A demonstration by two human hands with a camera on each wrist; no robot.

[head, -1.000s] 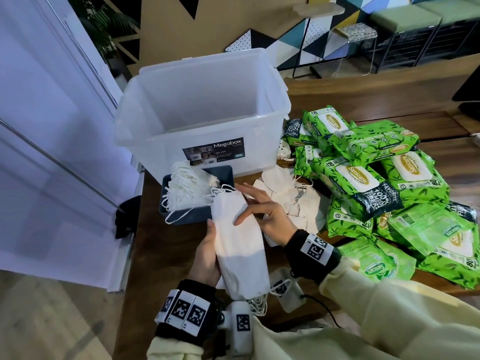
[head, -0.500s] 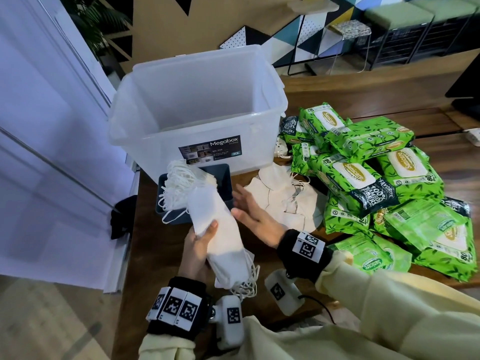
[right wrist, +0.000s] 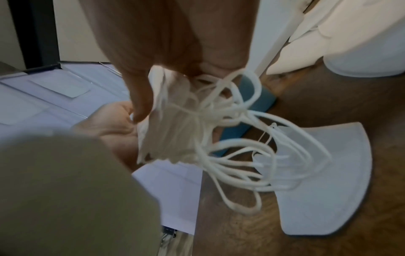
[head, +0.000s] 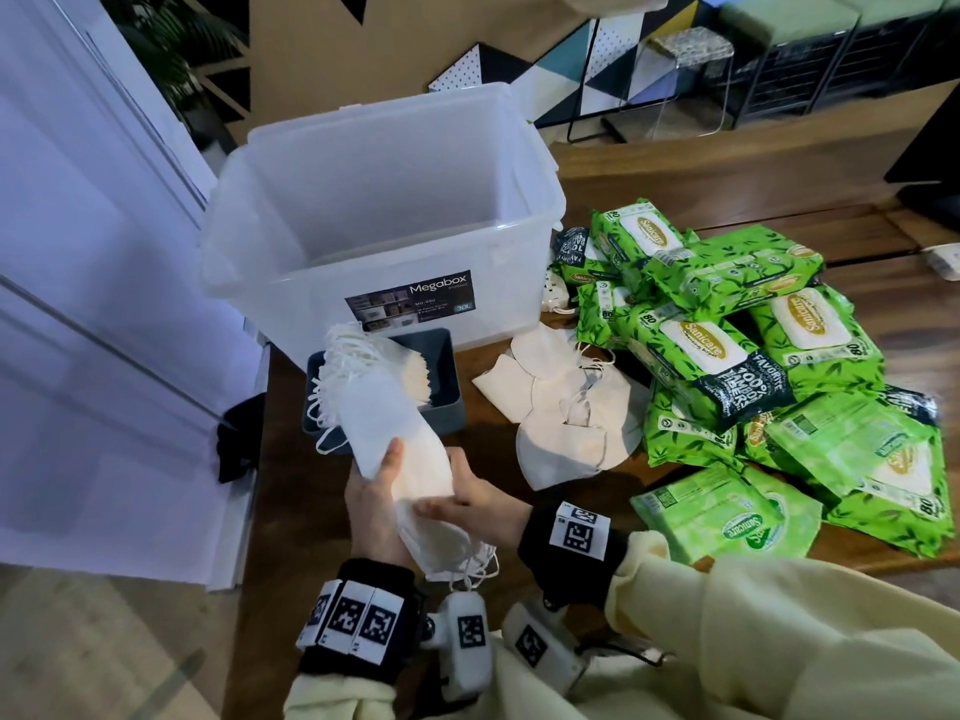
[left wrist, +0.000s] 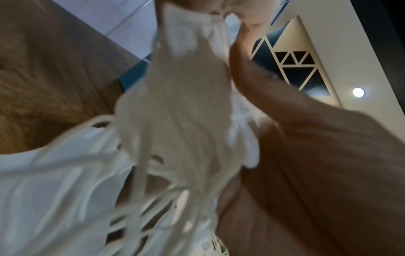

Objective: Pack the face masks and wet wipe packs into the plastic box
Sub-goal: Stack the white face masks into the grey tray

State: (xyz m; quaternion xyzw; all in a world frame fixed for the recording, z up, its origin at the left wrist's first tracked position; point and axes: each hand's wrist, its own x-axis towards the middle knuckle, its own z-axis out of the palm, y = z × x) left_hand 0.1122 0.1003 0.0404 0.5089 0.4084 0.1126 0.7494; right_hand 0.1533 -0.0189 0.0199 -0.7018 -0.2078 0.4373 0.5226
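Note:
Both hands hold a stack of white face masks [head: 395,439] above the table's near edge, its far end over a small blue tray [head: 447,356]. My left hand [head: 376,491] grips the stack from the left, thumb on top. My right hand [head: 470,498] pinches its near end, where ear loops [right wrist: 230,155] dangle. The left wrist view shows the stack [left wrist: 175,86] close up and blurred. The clear plastic box [head: 384,262] stands open behind the tray. Loose masks [head: 566,407] lie to the right, beside a pile of green wet wipe packs [head: 753,356].
The blue tray holds more masks with tangled loops [head: 363,356]. The wooden table [head: 291,459] ends at the left near a white wall panel [head: 104,356]. One loose mask [right wrist: 328,173] lies flat under my right wrist. Stools and shelving stand beyond the table.
The right hand, open beside the stack half a second ago, now pinches its near end. The stack has tilted, its far end swinging left over the tray.

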